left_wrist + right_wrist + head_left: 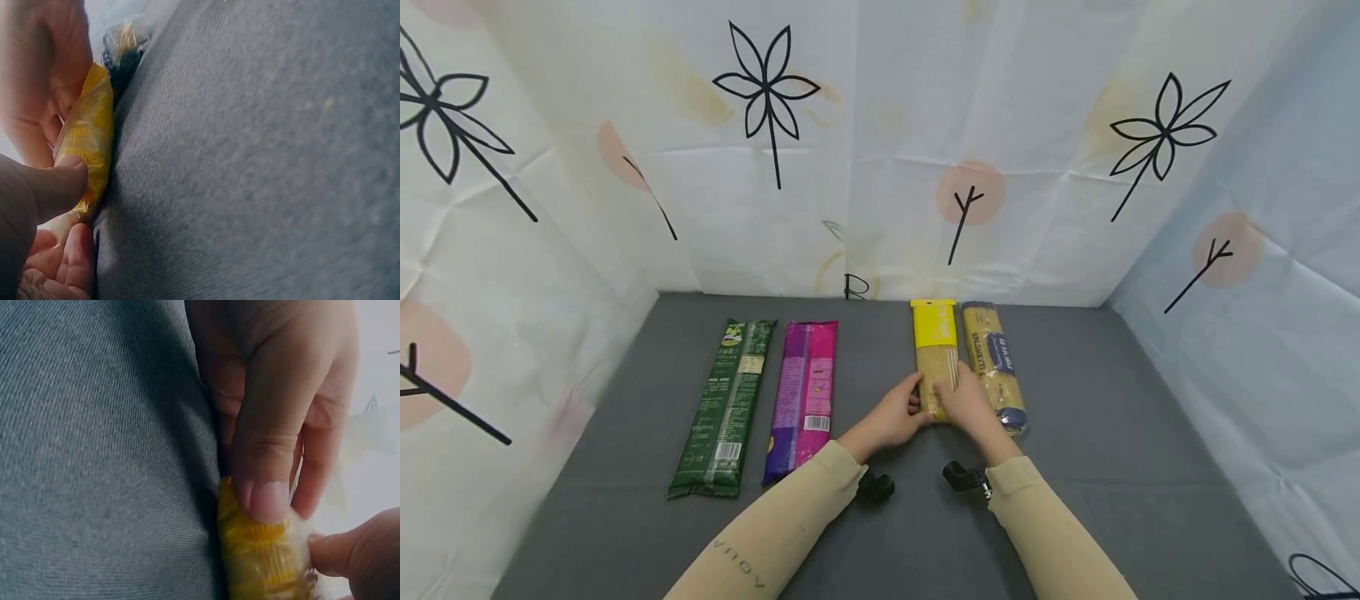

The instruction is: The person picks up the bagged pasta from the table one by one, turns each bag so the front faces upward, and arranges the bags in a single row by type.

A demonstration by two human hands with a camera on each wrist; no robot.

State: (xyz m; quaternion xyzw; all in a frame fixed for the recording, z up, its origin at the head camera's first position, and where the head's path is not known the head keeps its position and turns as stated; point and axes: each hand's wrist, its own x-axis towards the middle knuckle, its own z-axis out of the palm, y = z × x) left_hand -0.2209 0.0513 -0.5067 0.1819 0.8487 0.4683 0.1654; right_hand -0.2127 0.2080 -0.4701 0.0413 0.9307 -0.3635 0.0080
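Head view: two hands on the near end of the yellow pasta packet

Head camera shows a grey tabletop (1112, 467) walled on three sides by white sheets printed with black flowers. Four long packets lie on it, pointing away from the person. The yellow packet (936, 354) sits a little right of centre, touching a clear spaghetti packet with a blue label (994, 362) on its right. Well apart to the left lie a purple packet (802, 398) and, just beside that, a green packet (724, 407).

Both hands meet at the near end of the yellow packet. The left hand (892, 418) curls round its left edge; the left wrist view shows the thumb (53, 187) pressed on the yellow wrapper (90, 140) and the fingers tucked beneath it. The right hand (968, 407) grips the same end from the right side, lying partly over the gap to the blue-labelled packet; in the right wrist view a fingertip (265, 500) presses down on the crimped yellow end (262, 562), with another finger alongside. The packet's far end rests flat on the tabletop; whether the near end is lifted, I cannot tell.

Beige sleeves (790, 525) cover both forearms, and a small black camera mount (964, 477) shows at each wrist.
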